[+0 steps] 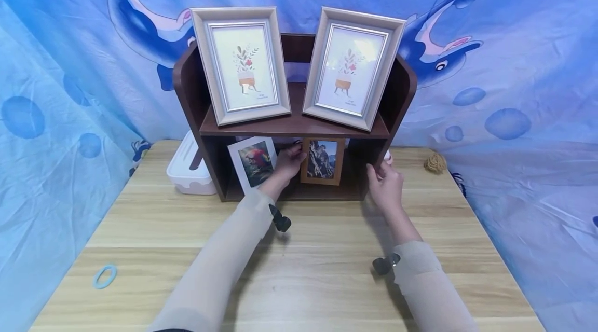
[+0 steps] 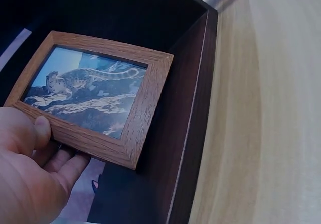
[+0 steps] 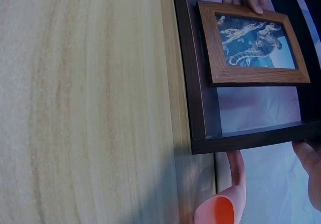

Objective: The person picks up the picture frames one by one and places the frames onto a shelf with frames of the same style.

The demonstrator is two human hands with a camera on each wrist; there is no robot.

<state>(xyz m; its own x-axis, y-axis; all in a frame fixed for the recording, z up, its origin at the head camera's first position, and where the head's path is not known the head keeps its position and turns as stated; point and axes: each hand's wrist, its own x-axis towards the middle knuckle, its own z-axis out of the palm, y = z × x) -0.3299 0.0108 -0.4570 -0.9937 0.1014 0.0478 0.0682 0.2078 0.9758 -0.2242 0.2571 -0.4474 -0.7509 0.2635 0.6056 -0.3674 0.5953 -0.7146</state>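
My left hand point(image 1: 288, 162) pinches a brown wooden picture frame point(image 2: 95, 142) at its left side, thumb on the front and fingers behind. The frame holds a snow leopard photo point(image 2: 85, 96) and stands in the lower compartment of a dark brown shelf point(image 1: 289, 125). My right hand point(image 1: 386, 184) rests against the outer right side of the shelf, its thumb at the front edge. In the right wrist view only part of that hand shows. A white frame point(image 1: 236, 162) with a parrot picture leans at the left of the same compartment, partly behind my left arm.
Two beige frames point(image 1: 204, 62) with plant pictures stand on the upper shelf. A white tissue box point(image 1: 189, 171) sits left of the shelf, a ball of twine point(image 1: 435, 163) to the right. A pink hollow item point(image 3: 239, 176) is beside the shelf. A blue ring point(image 1: 105, 276) lies front left.
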